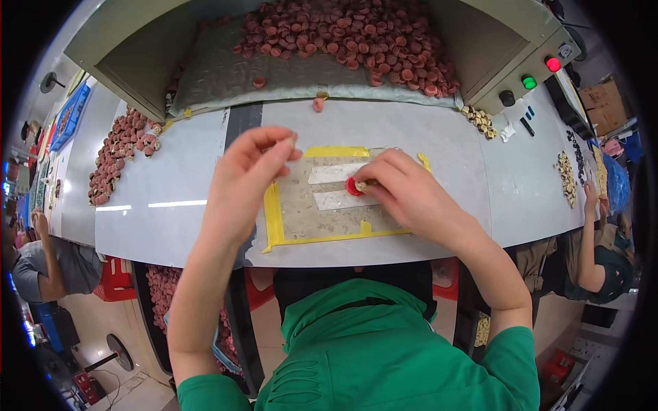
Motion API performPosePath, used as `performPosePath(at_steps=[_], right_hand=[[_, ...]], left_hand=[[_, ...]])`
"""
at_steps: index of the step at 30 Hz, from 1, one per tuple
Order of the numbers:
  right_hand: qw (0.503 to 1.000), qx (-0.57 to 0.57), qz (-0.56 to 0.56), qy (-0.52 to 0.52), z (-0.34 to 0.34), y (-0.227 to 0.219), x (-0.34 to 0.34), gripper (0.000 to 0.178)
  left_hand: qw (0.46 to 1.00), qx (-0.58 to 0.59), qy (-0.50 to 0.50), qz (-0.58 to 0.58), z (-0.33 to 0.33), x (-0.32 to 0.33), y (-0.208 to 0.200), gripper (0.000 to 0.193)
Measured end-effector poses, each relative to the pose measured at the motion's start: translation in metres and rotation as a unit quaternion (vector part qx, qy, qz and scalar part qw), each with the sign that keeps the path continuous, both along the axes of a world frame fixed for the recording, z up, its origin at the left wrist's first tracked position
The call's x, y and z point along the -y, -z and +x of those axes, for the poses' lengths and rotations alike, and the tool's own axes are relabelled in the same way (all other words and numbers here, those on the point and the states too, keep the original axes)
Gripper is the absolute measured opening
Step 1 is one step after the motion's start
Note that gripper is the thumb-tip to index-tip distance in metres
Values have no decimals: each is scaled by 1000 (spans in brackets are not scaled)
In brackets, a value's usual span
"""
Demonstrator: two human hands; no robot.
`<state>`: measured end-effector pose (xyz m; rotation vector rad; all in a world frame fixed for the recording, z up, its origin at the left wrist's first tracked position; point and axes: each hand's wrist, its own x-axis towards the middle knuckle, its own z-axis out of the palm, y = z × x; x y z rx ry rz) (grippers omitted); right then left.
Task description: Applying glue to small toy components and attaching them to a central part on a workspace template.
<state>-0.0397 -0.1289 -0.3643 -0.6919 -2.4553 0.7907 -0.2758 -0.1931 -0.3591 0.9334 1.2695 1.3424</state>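
In front of me a board (295,222) edged with yellow tape lies on the table, with two pale strips (336,200) across its middle. A small round bright red piece (352,186) is at the strips. My right hand (418,198) is closed there, thumb and fingertips pinching a small cream-coloured piece (361,185) against the red one. Raised over the board's left side, my left hand (250,171) has thumb and forefinger pressed together. Anything in that pinch is too small to make out.
Beyond the board, many pinkish-red cups (343,34) are heaped inside a grey machine housing (493,41) with lit buttons. One pink piece (318,105) lies before it. More pink pieces (116,157) lie left; small cream-gold pieces (478,122) lie right. Other people work at both sides.
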Motion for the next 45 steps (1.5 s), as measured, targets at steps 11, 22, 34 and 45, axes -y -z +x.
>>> performPosePath(at_steps=[11, 22, 34, 45], right_hand=[[983, 63, 172, -17, -16, 6, 9, 16], [984, 69, 165, -7, -14, 6, 12, 25], [995, -9, -90, 46, -11, 1, 16, 16], [926, -200, -320, 25, -13, -12, 37, 19]], left_hand=[[918, 396, 12, 4, 49, 48, 25, 33], [942, 333, -30, 37, 56, 57, 27, 33], [933, 357, 0, 36, 58, 63, 34, 32], [930, 365, 13, 28, 61, 62, 37, 26]])
